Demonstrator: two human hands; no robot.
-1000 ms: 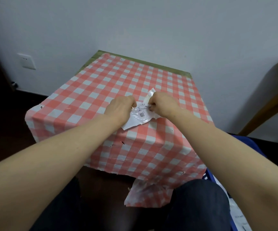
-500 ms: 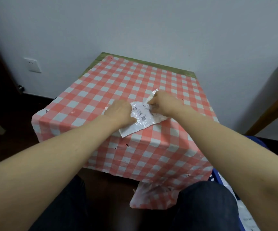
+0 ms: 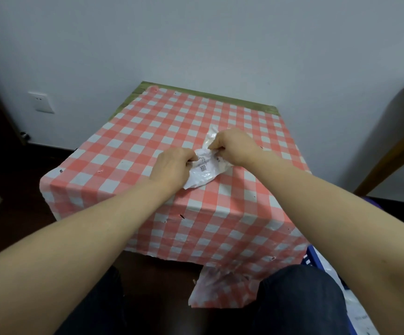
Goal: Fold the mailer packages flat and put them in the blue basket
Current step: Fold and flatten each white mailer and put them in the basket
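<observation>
Both hands, left (image 3: 172, 165) and right (image 3: 235, 146), pinch one crumpled white mailer (image 3: 204, 171) on one checkered table (image 3: 147, 131).

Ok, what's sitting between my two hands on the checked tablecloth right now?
Head view: the white mailer package, crumpled, label facing up, spans the gap. The left hand and the right hand each grip an edge of it.

Both arms reach forward, left hand (image 3: 172, 166) and right hand (image 3: 233, 147) close together, fingers curled.
</observation>
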